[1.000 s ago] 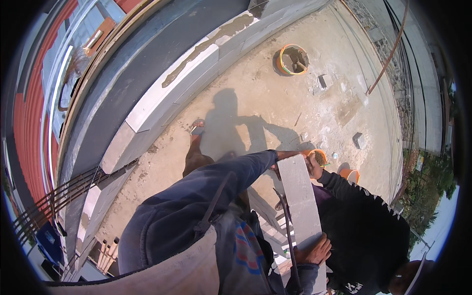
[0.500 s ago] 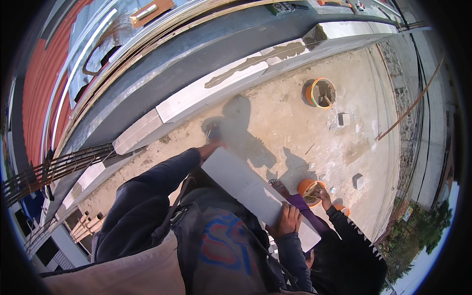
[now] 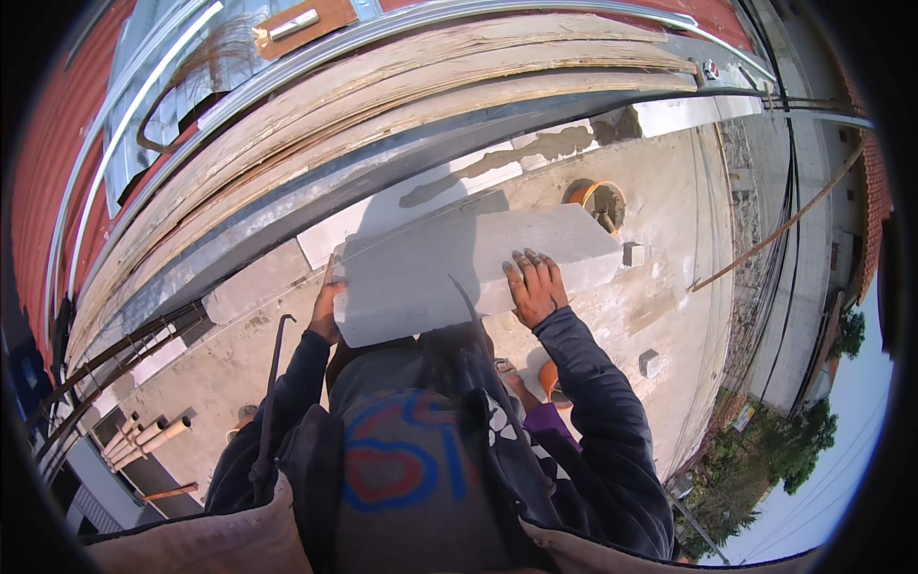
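A long, pale grey lightweight concrete block (image 3: 411, 277) is held up in front of my body, lying roughly crosswise. My left hand (image 3: 326, 304) grips its left end. Over the near edge, right of the middle, curl the fingers of my right hand (image 3: 535, 284). Beyond the block runs a low course of similar white blocks (image 3: 330, 228), with a grey mortar smear (image 3: 535, 148) on top farther right. The held block covers part of this course and of the floor.
An orange bucket of mortar (image 3: 620, 212) stands behind the block's right end; another orange bucket (image 3: 551, 383) is beside my right forearm. Small block pieces (image 3: 650, 363) lie on the floor. Stacked boards (image 3: 382, 100) line the far side. A co-worker's purple sleeve (image 3: 553, 426) shows by my right arm.
The block has come up and away from my body, turning from a slant to nearly crosswise. Both hands keep hold of it. The co-worker is now mostly hidden behind my right arm.
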`<state>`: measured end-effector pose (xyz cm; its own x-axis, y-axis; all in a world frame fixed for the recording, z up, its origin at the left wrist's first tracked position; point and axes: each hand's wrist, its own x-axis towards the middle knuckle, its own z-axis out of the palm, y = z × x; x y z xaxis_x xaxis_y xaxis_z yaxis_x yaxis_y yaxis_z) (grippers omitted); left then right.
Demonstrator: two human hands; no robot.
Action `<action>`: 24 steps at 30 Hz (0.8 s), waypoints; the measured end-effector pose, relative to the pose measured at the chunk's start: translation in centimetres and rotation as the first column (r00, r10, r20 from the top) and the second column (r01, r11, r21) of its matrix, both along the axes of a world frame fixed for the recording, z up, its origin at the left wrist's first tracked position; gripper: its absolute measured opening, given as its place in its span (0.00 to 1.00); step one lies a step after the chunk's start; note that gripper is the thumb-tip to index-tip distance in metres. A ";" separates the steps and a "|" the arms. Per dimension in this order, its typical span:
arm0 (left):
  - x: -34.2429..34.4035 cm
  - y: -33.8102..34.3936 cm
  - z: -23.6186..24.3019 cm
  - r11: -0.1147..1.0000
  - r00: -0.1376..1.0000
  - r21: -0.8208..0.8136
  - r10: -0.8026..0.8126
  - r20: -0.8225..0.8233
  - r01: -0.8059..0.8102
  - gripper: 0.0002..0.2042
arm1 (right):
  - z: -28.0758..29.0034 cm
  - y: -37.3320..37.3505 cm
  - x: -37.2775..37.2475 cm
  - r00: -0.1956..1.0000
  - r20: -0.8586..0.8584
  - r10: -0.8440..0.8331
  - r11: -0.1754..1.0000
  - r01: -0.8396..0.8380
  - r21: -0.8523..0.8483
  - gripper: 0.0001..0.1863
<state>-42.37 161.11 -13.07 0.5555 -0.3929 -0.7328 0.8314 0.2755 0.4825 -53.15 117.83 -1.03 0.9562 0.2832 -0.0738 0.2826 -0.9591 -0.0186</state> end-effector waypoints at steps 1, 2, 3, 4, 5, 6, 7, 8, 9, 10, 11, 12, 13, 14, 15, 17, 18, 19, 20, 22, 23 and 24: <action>0.2 -0.5 0.3 0.999 0.999 0.011 0.032 0.018 -0.033 0.37 | 0.7 -0.6 1.5 1.000 -0.007 0.017 1.000 -0.017 0.015 0.30; 0.4 -0.8 -0.2 0.998 0.998 -0.018 0.057 0.024 -0.057 0.37 | 1.1 -1.4 2.9 1.000 -0.008 0.029 0.999 -0.029 0.026 0.30; 0.8 -1.0 -1.0 0.996 0.996 -0.049 0.082 0.034 -0.081 0.38 | 1.1 -2.1 4.2 0.999 -0.008 0.048 0.999 -0.048 0.015 0.31; 1.2 -1.2 -1.9 0.991 0.993 -0.081 0.107 0.043 -0.103 0.40 | 0.9 -2.8 5.5 0.998 -0.010 0.067 0.998 -0.067 0.003 0.31; 1.5 -1.8 -2.1 0.989 0.992 -0.076 0.128 0.008 -0.127 0.40 | 0.6 -3.4 6.6 0.997 -0.016 0.082 0.997 -0.082 -0.007 0.31; 1.7 -2.1 -1.9 0.986 0.988 -0.062 0.152 -0.027 -0.153 0.40 | 0.9 -3.9 8.0 0.993 -0.006 0.119 0.993 -0.119 -0.009 0.30; 2.0 -2.1 -2.7 0.984 0.984 -0.070 0.162 -0.068 -0.166 0.40 | 0.6 -4.4 9.0 0.991 -0.014 0.132 0.991 -0.133 -0.015 0.30; 2.5 -2.2 -3.0 0.980 0.979 -0.076 0.174 -0.104 -0.182 0.40 | 0.3 -5.0 10.3 0.988 -0.013 0.152 0.988 -0.152 -0.017 0.30; 2.4 -3.0 -3.4 0.976 0.974 -0.025 0.212 -0.078 -0.214 0.36 | 0.2 -5.6 11.1 0.985 -0.012 0.171 0.985 -0.171 -0.018 0.29; 2.3 -3.6 -3.7 0.969 0.968 0.024 0.248 -0.050 -0.247 0.34 | -0.7 -6.4 11.4 0.984 0.007 0.178 0.984 -0.178 -0.027 0.30; 3.2 -4.5 -3.5 0.957 0.959 0.070 0.283 -0.007 -0.281 0.33 | -1.4 -7.3 12.3 0.980 0.008 0.201 0.979 -0.201 -0.018 0.31; 3.1 -4.9 -2.8 0.960 0.960 0.026 0.280 0.004 -0.280 0.39 | -1.7 -7.9 12.6 0.977 0.004 0.211 0.977 -0.211 -0.010 0.33; 3.4 -5.3 -2.2 0.959 0.960 0.046 0.281 -0.011 -0.280 0.39 | -2.0 -8.6 13.1 0.976 0.000 0.219 0.976 -0.219 -0.002 0.35; 3.3 -5.6 -1.8 0.960 0.961 0.064 0.276 -0.034 -0.273 0.38 | -1.8 -8.9 13.6 0.976 -0.041 0.213 0.977 -0.213 -0.007 0.33; 3.4 -6.5 -1.6 0.960 0.960 0.075 0.274 -0.061 -0.269 0.38 | -1.8 -9.6 14.0 0.973 -0.021 0.228 0.974 -0.227 0.018 0.33; 3.4 -7.5 -1.3 0.953 0.953 0.107 0.291 -0.077 -0.283 0.35 | -2.4 -10.6 14.3 0.966 0.016 0.257 0.963 -0.258 0.077 0.32; 3.4 -7.6 -1.5 0.949 0.950 0.115 0.304 -0.076 -0.294 0.34 | -2.7 -11.0 14.6 0.960 0.065 0.271 0.956 -0.277 0.095 0.32; 3.6 -7.7 -1.8 0.944 0.946 0.122 0.316 -0.074 -0.305 0.33 | -3.0 -11.4 14.7 0.962 0.070 0.263 0.957 -0.270 0.105 0.30; 3.9 -7.8 -1.9 0.942 0.944 0.127 0.320 -0.074 -0.309 0.32 | -3.2 -11.5 15.0 0.963 0.075 0.257 0.957 -0.265 0.115 0.29; 4.3 -7.8 -2.2 0.939 0.942 0.137 0.328 -0.074 -0.316 0.31 | -3.4 -11.5 15.4 0.966 0.085 0.244 0.956 -0.254 0.144 0.28; 4.7 -8.0 -2.3 0.938 0.943 0.141 0.327 -0.065 -0.316 0.31 | -2.9 -11.3 15.9 0.967 0.090 0.240 0.955 -0.252 0.159 0.27; 5.1 -8.1 -2.3 0.938 0.944 0.146 0.325 -0.056 -0.315 0.30 | -2.6 -11.2 16.2 0.967 0.096 0.236 0.953 -0.249 0.173 0.27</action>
